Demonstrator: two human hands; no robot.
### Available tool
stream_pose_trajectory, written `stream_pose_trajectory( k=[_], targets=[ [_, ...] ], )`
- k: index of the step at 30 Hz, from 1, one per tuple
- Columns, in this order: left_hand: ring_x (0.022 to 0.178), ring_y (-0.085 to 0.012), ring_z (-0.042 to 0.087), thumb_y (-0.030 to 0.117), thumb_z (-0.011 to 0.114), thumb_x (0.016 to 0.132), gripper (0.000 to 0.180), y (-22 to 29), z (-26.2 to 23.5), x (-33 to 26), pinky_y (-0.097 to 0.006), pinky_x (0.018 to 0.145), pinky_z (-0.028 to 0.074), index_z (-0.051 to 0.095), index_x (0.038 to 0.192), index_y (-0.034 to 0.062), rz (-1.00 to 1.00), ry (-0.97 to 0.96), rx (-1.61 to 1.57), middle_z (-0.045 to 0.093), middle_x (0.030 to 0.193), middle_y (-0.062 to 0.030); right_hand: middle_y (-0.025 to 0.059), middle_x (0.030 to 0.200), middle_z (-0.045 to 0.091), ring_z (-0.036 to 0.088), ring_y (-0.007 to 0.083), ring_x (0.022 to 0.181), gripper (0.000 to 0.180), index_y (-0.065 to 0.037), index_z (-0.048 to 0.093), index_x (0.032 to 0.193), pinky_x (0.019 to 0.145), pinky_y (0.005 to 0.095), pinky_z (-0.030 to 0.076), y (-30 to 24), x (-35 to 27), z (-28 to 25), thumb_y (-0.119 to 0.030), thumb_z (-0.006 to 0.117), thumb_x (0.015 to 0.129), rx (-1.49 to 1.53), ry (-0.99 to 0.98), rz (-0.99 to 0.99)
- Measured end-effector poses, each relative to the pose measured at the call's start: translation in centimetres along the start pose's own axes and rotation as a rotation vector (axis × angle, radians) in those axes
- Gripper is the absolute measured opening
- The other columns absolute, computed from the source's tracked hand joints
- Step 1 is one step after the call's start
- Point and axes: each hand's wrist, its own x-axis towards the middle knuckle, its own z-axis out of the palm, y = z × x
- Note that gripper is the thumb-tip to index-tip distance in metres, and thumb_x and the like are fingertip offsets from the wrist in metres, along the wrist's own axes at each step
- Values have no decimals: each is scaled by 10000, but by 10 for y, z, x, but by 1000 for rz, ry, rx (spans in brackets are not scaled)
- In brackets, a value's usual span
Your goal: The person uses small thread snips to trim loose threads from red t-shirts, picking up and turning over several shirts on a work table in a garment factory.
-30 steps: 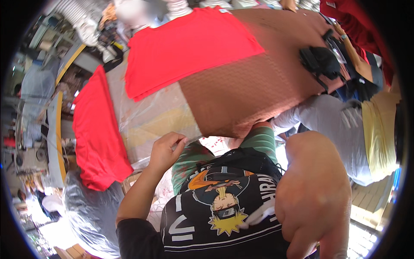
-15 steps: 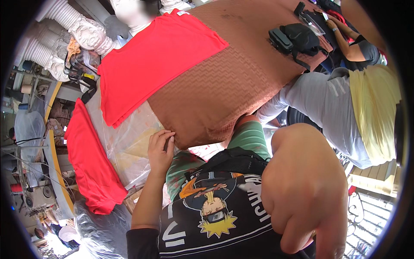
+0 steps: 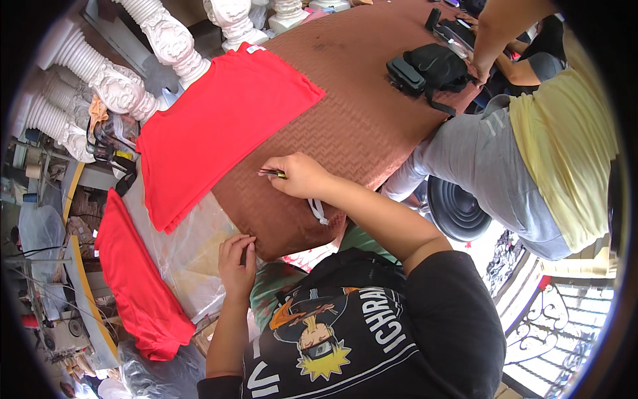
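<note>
My right hand (image 3: 300, 176) is closed around a small dark tool with a yellow part, which looks like thread snips (image 3: 274, 173). A white strip (image 3: 318, 211) hangs below this hand over the brown patterned cloth (image 3: 372, 86) on the table. At the table's near left corner, my left hand (image 3: 237, 263) rests with loosely bent fingers on the edge, holding nothing I can see. Ahead of both hands a red garment (image 3: 226, 120) lies spread flat, partly on the brown cloth and partly on clear plastic sheeting (image 3: 193, 249).
Another red garment (image 3: 136, 286) drapes along the table's left side. White ornate columns (image 3: 173, 43) stand beyond. A black bag (image 3: 432, 70) lies at the far right, near a person in grey trousers (image 3: 458, 153) and another person's arm. A black round stool (image 3: 458, 209) stands below.
My right hand has swung from close in front of the camera at lower right out over the brown cloth, with the small tool now visible. My left hand stays at the table corner.
</note>
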Motion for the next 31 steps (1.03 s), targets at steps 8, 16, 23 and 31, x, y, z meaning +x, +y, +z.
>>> stream_pose_trajectory(
  k=[8,16,23,31],
  targets=[
    [881,-195,569,41,609,822,100,-7,-8,1,-303,789,446,648,911,23,-192,-86,-326,610,956,-85,152,777,650,627,341,753,213,-89,635,927,668,442,494,9,-7,12,-144,611,722,-150,78,-2],
    [923,-205,602,117,666,797,201,88,-93,81,-313,798,465,658,988,54,169,-905,-536,638,988,-92,149,774,649,627,340,750,206,-91,627,922,659,445,491,11,-10,10,-150,608,725,-218,67,26],
    [1014,-289,571,241,638,814,283,150,-159,94,-409,871,410,623,1046,81,827,-1608,-947,608,1093,-101,147,788,651,628,335,764,203,-93,628,922,666,442,491,5,-8,14,-152,607,729,-219,46,35],
    [946,-226,544,216,526,743,165,164,-179,82,-362,835,412,592,855,116,1051,-1583,-895,573,962,-66,148,802,654,630,332,784,213,-98,628,928,677,439,491,7,-9,13,-167,617,727,-229,32,42]
  ],
)
